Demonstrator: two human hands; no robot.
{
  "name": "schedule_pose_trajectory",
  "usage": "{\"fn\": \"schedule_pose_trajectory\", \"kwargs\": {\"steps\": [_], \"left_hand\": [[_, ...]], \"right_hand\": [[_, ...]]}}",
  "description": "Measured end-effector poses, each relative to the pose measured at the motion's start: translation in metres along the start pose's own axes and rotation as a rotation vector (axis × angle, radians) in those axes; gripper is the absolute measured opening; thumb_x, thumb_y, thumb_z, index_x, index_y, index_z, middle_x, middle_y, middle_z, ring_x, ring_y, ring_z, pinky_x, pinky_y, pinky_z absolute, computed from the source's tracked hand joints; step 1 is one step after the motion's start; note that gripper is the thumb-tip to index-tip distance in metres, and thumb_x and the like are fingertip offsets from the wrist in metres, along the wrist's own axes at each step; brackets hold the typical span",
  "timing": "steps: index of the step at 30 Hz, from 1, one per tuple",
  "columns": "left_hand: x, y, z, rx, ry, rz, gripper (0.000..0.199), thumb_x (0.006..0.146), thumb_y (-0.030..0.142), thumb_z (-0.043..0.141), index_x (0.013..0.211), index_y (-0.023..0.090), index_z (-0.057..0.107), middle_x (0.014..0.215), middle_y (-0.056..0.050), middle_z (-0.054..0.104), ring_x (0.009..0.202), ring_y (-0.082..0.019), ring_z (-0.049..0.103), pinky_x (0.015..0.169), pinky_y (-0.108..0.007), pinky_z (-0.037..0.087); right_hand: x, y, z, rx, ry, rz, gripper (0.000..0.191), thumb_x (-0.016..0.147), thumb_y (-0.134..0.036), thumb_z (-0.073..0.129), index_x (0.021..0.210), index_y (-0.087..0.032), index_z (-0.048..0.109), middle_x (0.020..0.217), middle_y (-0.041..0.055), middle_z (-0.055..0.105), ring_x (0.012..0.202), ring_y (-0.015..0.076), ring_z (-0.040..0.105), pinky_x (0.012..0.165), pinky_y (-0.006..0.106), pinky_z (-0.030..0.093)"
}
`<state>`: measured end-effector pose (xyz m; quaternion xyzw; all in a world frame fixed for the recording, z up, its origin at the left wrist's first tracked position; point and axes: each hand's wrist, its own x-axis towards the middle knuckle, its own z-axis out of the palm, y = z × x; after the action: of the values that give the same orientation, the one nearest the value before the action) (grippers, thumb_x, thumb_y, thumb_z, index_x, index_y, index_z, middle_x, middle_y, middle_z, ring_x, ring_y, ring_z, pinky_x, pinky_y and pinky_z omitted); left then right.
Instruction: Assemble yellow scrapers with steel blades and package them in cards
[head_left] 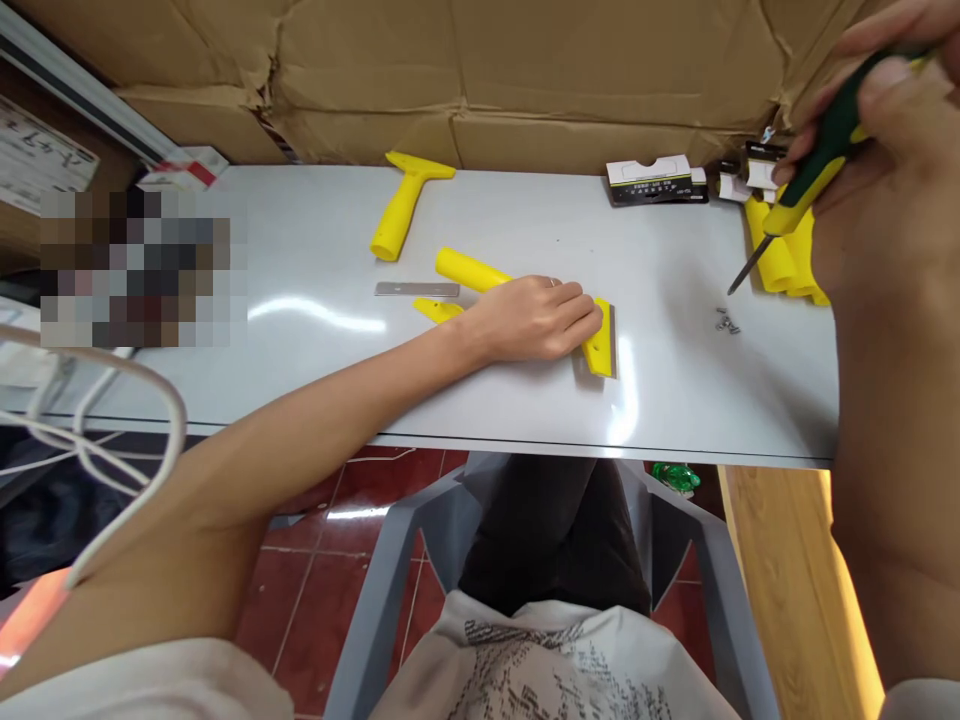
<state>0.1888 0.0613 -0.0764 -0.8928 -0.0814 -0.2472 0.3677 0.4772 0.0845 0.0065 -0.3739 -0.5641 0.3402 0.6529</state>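
My left hand [536, 320] is wrapped round a yellow scraper [598, 350] on the white table; a thin metal blade runs along its right edge. In my raised right hand [877, 130] is a green and yellow screwdriver [810, 180], its tip pointing down toward several small screws [726, 322]. A yellow handle piece [469, 268] and a small yellow part [437, 310] lie beside my left hand, partly covered by it. To their left rests a flat metal blade [417, 289]. Farther back lies a yellow T-shaped handle [405, 205].
Small black-and-white packages [651, 182] sit at the back, with more yellow handles [776, 260] at the right, partly behind my right hand. Cardboard [525, 70] lines the back. White cables [169, 400] hang at the left. The table's front edge [525, 445] is near my lap.
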Motion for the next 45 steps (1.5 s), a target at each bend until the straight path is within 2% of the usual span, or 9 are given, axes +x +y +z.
{"fn": "schedule_pose_trajectory", "kwargs": {"steps": [3, 6, 20, 26, 36, 39, 41, 43, 45], "left_hand": [[0.000, 0.001, 0.001, -0.020, -0.061, -0.029, 0.032, 0.108, 0.001, 0.042, 0.093, 0.015, 0.067, 0.074, -0.002, 0.065, 0.068, -0.016, 0.062, 0.053, -0.031, 0.041], [-0.001, 0.001, 0.002, -0.016, -0.106, -0.050, 0.032, 0.108, 0.001, 0.040, 0.097, 0.015, 0.067, 0.077, -0.003, 0.066, 0.071, -0.017, 0.064, 0.055, -0.031, 0.042], [-0.006, 0.005, 0.012, -0.103, -0.240, -0.276, 0.047, 0.107, 0.004, 0.038, 0.153, 0.008, 0.049, 0.111, -0.016, 0.070, 0.107, -0.029, 0.068, 0.086, -0.041, 0.058], [-0.006, 0.005, 0.015, -0.226, -0.265, -0.421, 0.060, 0.106, 0.007, 0.038, 0.166, 0.006, 0.034, 0.128, -0.024, 0.064, 0.122, -0.038, 0.062, 0.100, -0.054, 0.055], [-0.003, 0.007, 0.006, -0.113, -0.230, -0.267, 0.048, 0.111, 0.009, 0.036, 0.157, 0.014, 0.047, 0.120, -0.016, 0.069, 0.116, -0.030, 0.066, 0.092, -0.045, 0.054], [-0.003, 0.005, 0.005, -0.119, -0.227, -0.265, 0.047, 0.110, 0.008, 0.035, 0.155, 0.012, 0.049, 0.121, -0.017, 0.069, 0.117, -0.030, 0.066, 0.093, -0.045, 0.055], [-0.003, 0.005, 0.005, -0.132, -0.233, -0.273, 0.048, 0.110, 0.007, 0.034, 0.155, 0.011, 0.049, 0.124, -0.018, 0.069, 0.119, -0.030, 0.066, 0.094, -0.047, 0.055], [-0.003, 0.005, 0.006, -0.143, -0.251, -0.282, 0.049, 0.110, 0.006, 0.033, 0.156, 0.011, 0.049, 0.126, -0.019, 0.069, 0.121, -0.031, 0.065, 0.096, -0.048, 0.055], [-0.003, 0.005, 0.006, -0.162, -0.281, -0.296, 0.050, 0.110, 0.006, 0.032, 0.157, 0.012, 0.048, 0.127, -0.019, 0.068, 0.122, -0.031, 0.065, 0.097, -0.049, 0.055]], "right_hand": [[0.018, 0.017, -0.011, -0.058, 0.002, -0.142, 0.022, 0.076, -0.018, 0.066, 0.085, -0.033, 0.080, 0.074, 0.0033, 0.060, 0.059, 0.0174, 0.052, 0.049, 0.033, 0.042], [0.027, 0.030, -0.016, -0.083, 0.063, -0.066, 0.013, 0.071, -0.022, 0.065, 0.075, -0.031, 0.074, 0.067, 0.0015, 0.059, 0.050, 0.0174, 0.048, 0.042, 0.033, 0.034], [0.020, 0.045, -0.002, -0.104, 0.137, -0.146, 0.009, 0.081, -0.025, 0.065, 0.075, -0.029, 0.071, 0.066, 0.0021, 0.058, 0.048, 0.0153, 0.044, 0.042, 0.031, 0.028], [0.013, 0.027, 0.004, 0.181, 0.053, 0.032, 0.016, 0.065, -0.025, 0.073, 0.080, -0.029, 0.075, 0.072, 0.0021, 0.061, 0.061, 0.0155, 0.054, 0.051, 0.030, 0.045], [-0.032, 0.039, 0.042, 0.338, -0.119, 0.184, 0.025, 0.082, -0.040, 0.092, 0.095, -0.030, 0.073, 0.092, -0.0003, 0.066, 0.085, 0.0159, 0.065, 0.090, 0.038, 0.067], [-0.028, 0.033, 0.039, 0.310, -0.065, 0.213, 0.016, 0.083, -0.031, 0.086, 0.089, -0.026, 0.072, 0.086, 0.0018, 0.065, 0.076, 0.0153, 0.062, 0.069, 0.031, 0.062], [-0.022, 0.020, 0.031, 0.237, -0.025, 0.225, 0.009, 0.079, -0.022, 0.078, 0.083, -0.023, 0.070, 0.076, 0.0018, 0.061, 0.063, 0.0131, 0.054, 0.049, 0.024, 0.045], [-0.017, 0.002, 0.020, 0.016, -0.164, 0.274, 0.009, 0.078, -0.021, 0.077, 0.084, -0.022, 0.071, 0.071, 0.0009, 0.060, 0.052, 0.0106, 0.044, 0.041, 0.022, 0.026], [-0.014, -0.013, 0.007, -0.374, -0.585, 0.395, 0.018, 0.080, -0.028, 0.086, 0.095, -0.024, 0.077, 0.078, 0.0017, 0.067, 0.051, 0.0111, 0.045, 0.042, 0.026, 0.028]]}}
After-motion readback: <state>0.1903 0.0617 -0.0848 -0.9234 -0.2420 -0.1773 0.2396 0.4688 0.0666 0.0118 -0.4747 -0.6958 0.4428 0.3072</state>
